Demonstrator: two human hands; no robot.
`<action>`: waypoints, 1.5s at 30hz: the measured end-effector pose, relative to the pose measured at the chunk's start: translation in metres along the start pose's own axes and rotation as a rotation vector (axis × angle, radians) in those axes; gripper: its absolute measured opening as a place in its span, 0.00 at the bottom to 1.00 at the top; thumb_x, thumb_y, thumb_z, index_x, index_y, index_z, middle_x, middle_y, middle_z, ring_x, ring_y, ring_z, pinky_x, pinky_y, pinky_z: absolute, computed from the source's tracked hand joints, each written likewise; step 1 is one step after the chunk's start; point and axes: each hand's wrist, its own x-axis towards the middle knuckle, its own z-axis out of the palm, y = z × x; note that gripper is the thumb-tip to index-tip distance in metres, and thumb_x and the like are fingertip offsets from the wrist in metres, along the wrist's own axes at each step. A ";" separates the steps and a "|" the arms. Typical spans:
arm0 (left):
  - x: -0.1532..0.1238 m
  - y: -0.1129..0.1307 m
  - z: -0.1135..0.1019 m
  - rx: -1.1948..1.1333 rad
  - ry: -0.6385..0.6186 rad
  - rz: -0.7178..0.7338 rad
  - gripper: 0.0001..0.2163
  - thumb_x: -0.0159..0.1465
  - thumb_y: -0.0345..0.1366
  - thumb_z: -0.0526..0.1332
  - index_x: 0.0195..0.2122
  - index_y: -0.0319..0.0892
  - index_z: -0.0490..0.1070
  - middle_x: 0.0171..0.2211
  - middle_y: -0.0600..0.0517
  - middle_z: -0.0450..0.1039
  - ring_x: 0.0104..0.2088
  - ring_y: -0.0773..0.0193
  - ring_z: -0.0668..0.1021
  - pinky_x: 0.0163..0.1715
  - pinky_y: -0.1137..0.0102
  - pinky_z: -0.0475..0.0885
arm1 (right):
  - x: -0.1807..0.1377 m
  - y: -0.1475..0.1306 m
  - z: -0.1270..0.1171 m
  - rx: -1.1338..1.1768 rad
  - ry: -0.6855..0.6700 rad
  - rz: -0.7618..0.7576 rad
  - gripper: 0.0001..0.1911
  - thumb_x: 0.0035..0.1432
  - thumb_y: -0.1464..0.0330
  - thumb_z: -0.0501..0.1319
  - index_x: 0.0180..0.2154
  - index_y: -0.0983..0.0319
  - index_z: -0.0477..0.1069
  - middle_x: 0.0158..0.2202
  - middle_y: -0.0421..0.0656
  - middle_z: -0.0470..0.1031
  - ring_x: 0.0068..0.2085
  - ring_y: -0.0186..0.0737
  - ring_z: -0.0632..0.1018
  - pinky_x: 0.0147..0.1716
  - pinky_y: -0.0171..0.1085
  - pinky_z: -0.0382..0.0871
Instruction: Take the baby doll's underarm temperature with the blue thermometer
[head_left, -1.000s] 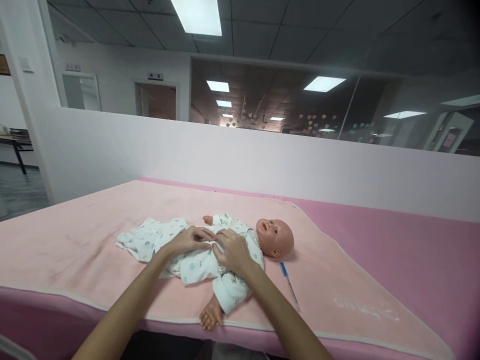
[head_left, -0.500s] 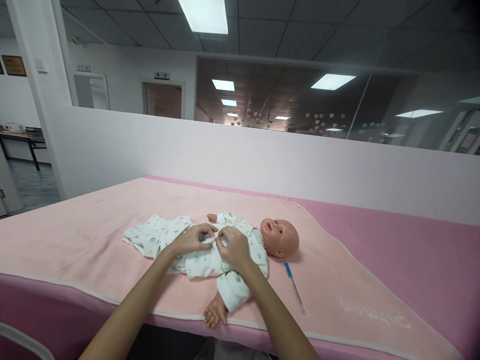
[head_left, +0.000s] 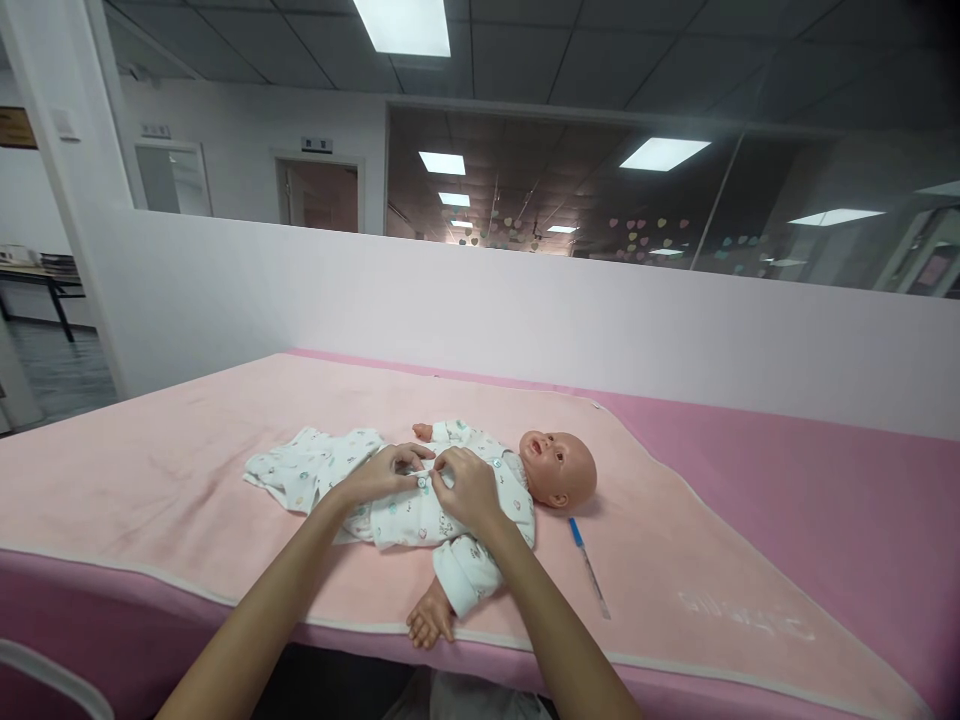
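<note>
On its back lies a baby doll [head_left: 559,468], its head to the right, dressed in a white printed jacket [head_left: 409,522] and matching trousers [head_left: 311,465]. Both my hands meet over the jacket's front opening. My left hand [head_left: 386,474] pinches the cloth edge beside a round snap button [head_left: 422,482]. My right hand [head_left: 466,488] is closed on the same front edge, nearer the doll's chest; its fingertips partly hide the cloth. Another snap [head_left: 496,463] shows close to the collar. The doll's near arm, with its hand [head_left: 430,616], stretches toward the table's front edge.
A thermometer-like stick with a blue cap [head_left: 589,567] lies right of the doll, below its head. Beneath everything spreads a peach blanket [head_left: 187,440] over a pink padded surface [head_left: 787,480]. A white half-wall [head_left: 480,310] with glass above stands behind.
My left fingers have shifted slightly along the jacket edge, and a snap button now shows between my hands. The whole view has tilted down a little; the doll stays in place.
</note>
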 end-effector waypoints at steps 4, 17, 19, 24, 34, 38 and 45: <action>0.000 -0.002 -0.001 -0.056 -0.007 0.007 0.03 0.50 0.33 0.59 0.24 0.40 0.70 0.49 0.48 0.65 0.48 0.56 0.67 0.43 0.67 0.63 | 0.000 -0.001 -0.001 0.006 0.009 0.004 0.02 0.50 0.71 0.54 0.28 0.60 0.64 0.29 0.37 0.70 0.33 0.34 0.69 0.30 0.31 0.55; 0.000 -0.001 0.003 -0.018 0.028 0.054 0.06 0.50 0.35 0.61 0.29 0.43 0.73 0.48 0.48 0.65 0.47 0.57 0.68 0.46 0.67 0.62 | -0.006 -0.018 -0.018 0.028 -0.020 0.140 0.07 0.51 0.70 0.53 0.34 0.59 0.67 0.35 0.41 0.71 0.37 0.37 0.70 0.33 0.33 0.60; -0.001 0.001 0.003 -0.007 0.019 0.038 0.06 0.49 0.36 0.62 0.29 0.42 0.73 0.49 0.47 0.64 0.48 0.56 0.67 0.47 0.67 0.62 | -0.021 -0.024 -0.037 0.059 0.000 0.155 0.11 0.51 0.70 0.53 0.39 0.59 0.66 0.39 0.42 0.70 0.40 0.38 0.70 0.37 0.34 0.62; -0.004 0.009 0.002 -0.050 0.025 -0.002 0.06 0.51 0.38 0.61 0.26 0.41 0.72 0.48 0.47 0.66 0.48 0.56 0.68 0.45 0.67 0.62 | -0.100 0.001 -0.080 -0.260 0.261 0.521 0.16 0.54 0.61 0.50 0.40 0.63 0.67 0.39 0.49 0.71 0.41 0.46 0.71 0.39 0.42 0.62; 0.037 0.036 0.023 -0.552 0.323 0.152 0.07 0.51 0.37 0.61 0.28 0.39 0.72 0.29 0.49 0.72 0.34 0.61 0.72 0.39 0.68 0.65 | -0.150 0.018 -0.123 -0.548 -0.193 0.875 0.14 0.56 0.67 0.47 0.27 0.60 0.69 0.25 0.44 0.74 0.29 0.43 0.75 0.26 0.36 0.61; 0.053 0.048 0.043 -0.854 0.055 0.172 0.06 0.52 0.35 0.61 0.27 0.37 0.73 0.28 0.48 0.71 0.30 0.64 0.72 0.35 0.68 0.67 | -0.119 -0.015 -0.159 -0.329 -0.049 0.937 0.12 0.55 0.65 0.48 0.28 0.59 0.68 0.22 0.42 0.73 0.26 0.41 0.75 0.22 0.34 0.61; 0.048 0.026 0.055 -1.091 -0.114 -0.054 0.16 0.54 0.30 0.60 0.45 0.39 0.67 0.32 0.47 0.71 0.27 0.68 0.73 0.23 0.76 0.67 | -0.023 -0.031 -0.150 0.464 0.096 0.586 0.09 0.49 0.64 0.56 0.27 0.61 0.71 0.23 0.41 0.73 0.24 0.35 0.74 0.23 0.31 0.66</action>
